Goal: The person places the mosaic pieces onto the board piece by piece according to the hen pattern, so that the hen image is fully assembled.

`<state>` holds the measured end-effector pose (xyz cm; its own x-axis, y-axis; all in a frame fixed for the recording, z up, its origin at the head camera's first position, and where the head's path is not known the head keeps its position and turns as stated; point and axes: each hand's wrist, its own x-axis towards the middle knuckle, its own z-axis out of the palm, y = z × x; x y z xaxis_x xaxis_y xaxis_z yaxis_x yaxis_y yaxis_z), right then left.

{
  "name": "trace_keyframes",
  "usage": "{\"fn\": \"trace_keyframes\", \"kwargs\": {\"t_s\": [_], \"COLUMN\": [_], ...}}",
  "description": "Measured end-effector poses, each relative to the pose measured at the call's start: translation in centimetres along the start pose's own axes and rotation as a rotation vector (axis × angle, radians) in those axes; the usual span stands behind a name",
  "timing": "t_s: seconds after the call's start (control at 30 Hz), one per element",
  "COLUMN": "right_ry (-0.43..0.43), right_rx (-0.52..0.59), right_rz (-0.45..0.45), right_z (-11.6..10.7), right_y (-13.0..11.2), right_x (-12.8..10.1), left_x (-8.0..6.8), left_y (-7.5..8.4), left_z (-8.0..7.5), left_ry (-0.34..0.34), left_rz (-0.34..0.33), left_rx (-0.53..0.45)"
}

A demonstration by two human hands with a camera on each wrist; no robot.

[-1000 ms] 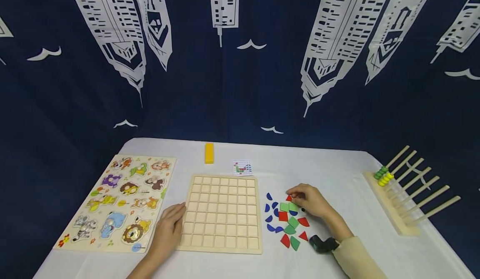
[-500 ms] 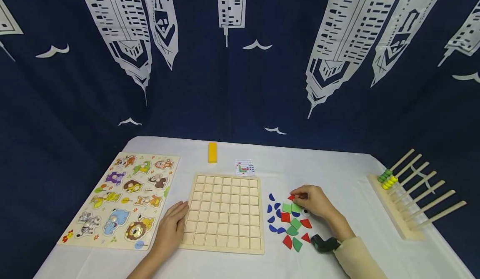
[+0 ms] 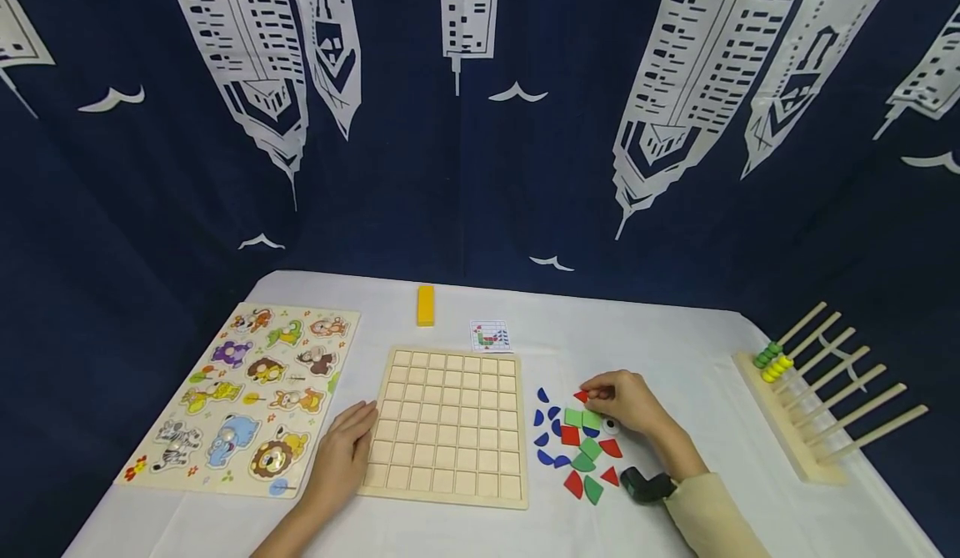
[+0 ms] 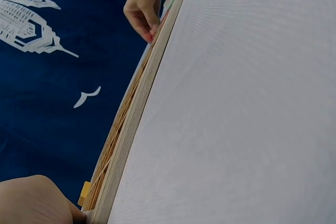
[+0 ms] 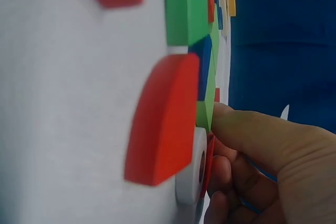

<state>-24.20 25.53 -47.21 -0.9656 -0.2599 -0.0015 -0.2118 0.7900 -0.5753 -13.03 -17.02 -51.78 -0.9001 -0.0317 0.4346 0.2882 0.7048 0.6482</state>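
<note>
In the head view, my left hand (image 3: pixel 345 458) rests with extended fingers at the left edge of a wooden grid board (image 3: pixel 446 424). The left wrist view shows this hand only in part, beside the board's edge. My right hand (image 3: pixel 626 404) is at the far side of a group of loose shapes, its thumb and fingertips pinching a small red triangular piece (image 3: pixel 581 395). Below that hand lie light-green squares (image 3: pixel 573 417), a red square (image 3: pixel 570 435) and a white round piece (image 3: pixel 610 426). Close to the right wrist camera is a curved red piece (image 5: pixel 165 121).
Several blue half-rounds (image 3: pixel 542 439) lie between board and right hand. A pattern card (image 3: pixel 491 336) and a yellow block (image 3: pixel 425 305) are behind the board. An animal puzzle (image 3: pixel 247 399) lies left; a pegged bead stand (image 3: pixel 787 424) stands right. A dark curved object (image 3: pixel 645 486) is at the right wrist.
The head view has shifted slightly. The right hand has drawn back a little, showing more of the white round piece and the red triangle. The left hand stays at the board's edge.
</note>
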Motion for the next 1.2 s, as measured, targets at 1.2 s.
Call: {"fn": "trace_keyframes", "kwargs": {"t_s": [1.2], "right_ry": [-0.011], "right_rx": [0.245], "right_rz": [-0.266], "right_z": [11.8], "right_y": [-21.0], "right_x": [6.1], "left_x": [0.6], "left_y": [0.3], "left_z": [-0.2], "left_ry": [0.061], "left_rz": [-0.083], "left_rx": [-0.054]}}
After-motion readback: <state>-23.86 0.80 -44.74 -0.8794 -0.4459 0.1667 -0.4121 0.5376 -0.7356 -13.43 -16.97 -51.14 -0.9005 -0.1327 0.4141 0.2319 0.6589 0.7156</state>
